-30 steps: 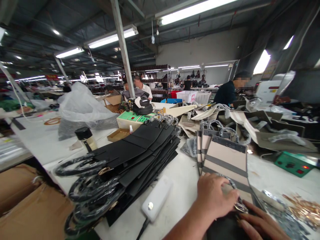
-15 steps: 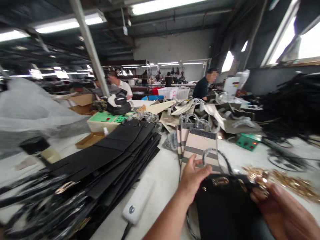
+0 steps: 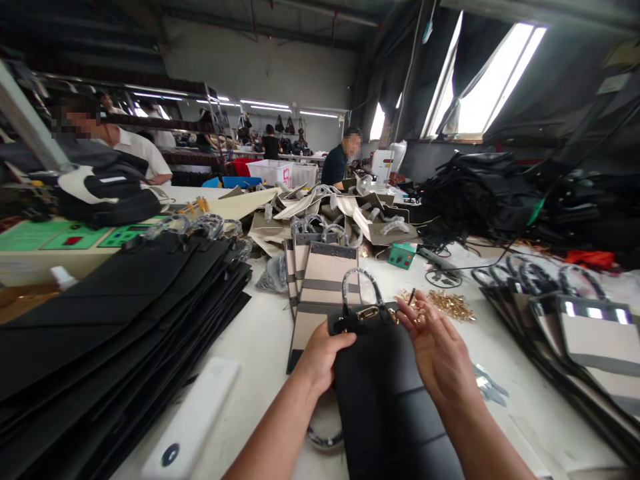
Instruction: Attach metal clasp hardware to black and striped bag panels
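My left hand (image 3: 320, 357) grips the top left edge of a black bag panel (image 3: 380, 393), thumb on top of it. A looped handle wrapped in clear film (image 3: 374, 281) rises from the panel's top edge. Gold metal fittings (image 3: 369, 313) sit along that edge. By its top right corner, my right hand (image 3: 443, 353) is turned palm inward with fingers curled around small gold metal pieces (image 3: 419, 316). A short dark pin-like piece (image 3: 412, 297) sticks up at those fingertips. Behind the right hand, loose gold pieces (image 3: 453, 305) lie heaped on the table.
Black bag panels (image 3: 125, 320) are stacked at left beside a white power strip (image 3: 195, 417). Beige-and-grey panels (image 3: 330, 270) lie ahead; more panels with handles (image 3: 595, 333) are at right. A green control box (image 3: 401, 256) stands beyond. Co-workers (image 3: 336, 160) are farther back.
The view has swung right, bringing the right-hand panel stack into sight. My left hand still holds the black panel; my right hand has turned, its palm side now showing at the corner.
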Motion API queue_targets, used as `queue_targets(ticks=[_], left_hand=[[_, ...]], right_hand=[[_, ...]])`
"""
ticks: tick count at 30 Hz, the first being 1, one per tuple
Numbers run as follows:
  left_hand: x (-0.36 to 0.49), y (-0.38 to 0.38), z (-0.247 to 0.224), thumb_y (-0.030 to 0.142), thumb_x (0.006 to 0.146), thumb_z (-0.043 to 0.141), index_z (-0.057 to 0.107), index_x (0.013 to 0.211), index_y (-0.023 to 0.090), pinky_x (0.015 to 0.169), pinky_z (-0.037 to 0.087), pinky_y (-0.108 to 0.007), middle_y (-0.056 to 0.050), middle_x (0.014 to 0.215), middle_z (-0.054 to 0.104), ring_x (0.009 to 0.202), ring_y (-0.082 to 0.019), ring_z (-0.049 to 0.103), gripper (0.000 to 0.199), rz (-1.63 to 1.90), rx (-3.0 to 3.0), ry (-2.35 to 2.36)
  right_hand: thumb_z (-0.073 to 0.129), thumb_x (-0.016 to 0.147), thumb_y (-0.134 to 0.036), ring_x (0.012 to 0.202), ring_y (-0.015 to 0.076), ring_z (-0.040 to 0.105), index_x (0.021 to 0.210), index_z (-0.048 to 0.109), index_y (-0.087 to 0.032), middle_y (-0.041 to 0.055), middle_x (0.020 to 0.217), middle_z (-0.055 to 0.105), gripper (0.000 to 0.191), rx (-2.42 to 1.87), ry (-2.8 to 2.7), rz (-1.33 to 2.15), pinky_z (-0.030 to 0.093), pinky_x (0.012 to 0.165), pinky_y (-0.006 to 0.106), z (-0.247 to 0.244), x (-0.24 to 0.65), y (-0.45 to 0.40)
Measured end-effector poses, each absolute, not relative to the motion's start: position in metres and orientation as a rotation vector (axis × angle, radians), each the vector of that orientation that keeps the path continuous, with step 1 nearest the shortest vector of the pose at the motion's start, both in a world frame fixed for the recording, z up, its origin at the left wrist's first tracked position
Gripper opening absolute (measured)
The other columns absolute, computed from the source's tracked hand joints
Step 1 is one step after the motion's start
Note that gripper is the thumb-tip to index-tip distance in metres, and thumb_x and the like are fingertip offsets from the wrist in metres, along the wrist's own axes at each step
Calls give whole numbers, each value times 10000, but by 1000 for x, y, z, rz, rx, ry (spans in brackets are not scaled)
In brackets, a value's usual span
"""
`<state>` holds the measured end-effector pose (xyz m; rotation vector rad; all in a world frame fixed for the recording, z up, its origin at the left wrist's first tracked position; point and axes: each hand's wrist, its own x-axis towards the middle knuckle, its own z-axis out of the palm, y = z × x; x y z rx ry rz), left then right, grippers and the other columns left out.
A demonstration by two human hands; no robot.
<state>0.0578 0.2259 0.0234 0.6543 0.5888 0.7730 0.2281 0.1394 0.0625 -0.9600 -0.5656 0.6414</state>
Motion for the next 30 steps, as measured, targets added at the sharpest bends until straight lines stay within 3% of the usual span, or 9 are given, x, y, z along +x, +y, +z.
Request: queue_targets(ticks=[2, 5, 10, 14, 17, 24, 27, 30], left_hand=[[59, 227, 19, 139, 584, 869, 735, 967, 133, 781, 543, -343, -93, 888, 790, 716, -220, 721, 406, 782, 662, 635], [59, 227, 20, 204, 628, 888, 740, 1049, 124, 812, 556, -376, -129, 949, 793, 794, -268, 745, 454, 779, 677, 582], [59, 223, 28, 337, 697, 893, 732, 1133, 130, 862, 560, -409, -169, 1054, 782, 924, -322, 750, 509, 824, 688, 519], [62, 221, 28, 298, 608, 945, 736, 1124, 132, 919, 543, -427, -166, 1093, 778, 992, -346, 735, 581, 847, 767, 549], [65, 220, 25, 305, 591, 950, 727, 1139, 141, 952, 524, -432, -153, 1110, 776, 1029, -347, 722, 613, 857, 826, 553], [70, 228, 14, 560, 569, 901, 753, 1023, 158, 873, 528, -414, -105, 986, 794, 977, -359, 708, 624, 991, 1125, 724], [68, 227, 15, 599, 685, 823, 749, 1074, 167, 936, 508, -413, -105, 1077, 781, 1054, -352, 690, 586, 1025, 1140, 691], [66, 222, 19, 532, 835, 736, 712, 1204, 178, 1042, 461, -408, -104, 1176, 759, 1149, -318, 668, 511, 987, 964, 622]], right_hand=[[727, 886, -454, 1312, 317, 566, 1031, 765, -289, 40, 1519, 497, 223, -1170, -760, 431, 473, 1099, 526, 61, 224, 132], [706, 903, -411, 1403, 331, 470, 1040, 765, -281, 70, 1512, 503, 198, -1387, -1076, 185, 383, 1172, 551, 54, 213, 124], [654, 934, -392, 1426, 335, 446, 1006, 757, -270, 88, 1534, 488, 175, -1461, -1304, 63, 387, 1172, 556, 38, 204, 131], [614, 958, -430, 1450, 328, 417, 1075, 734, -268, 84, 1585, 434, 233, -1511, -1285, 107, 340, 1197, 567, 37, 210, 142], [604, 964, -464, 1423, 316, 453, 1083, 728, -274, 87, 1526, 510, 256, -1491, -1273, 252, 315, 1207, 557, 47, 208, 147], [593, 978, -486, 1341, 286, 545, 1062, 729, -272, 82, 1459, 582, 268, -1228, -1306, 718, 401, 1156, 471, 85, 175, 146], [616, 965, -487, 1393, 297, 490, 1035, 739, -263, 88, 1476, 570, 265, -1249, -1365, 677, 339, 1194, 497, 88, 176, 148], [613, 956, -501, 1395, 320, 479, 1025, 742, -249, 108, 1452, 585, 292, -1378, -1304, 410, 321, 1194, 542, 82, 197, 152]])
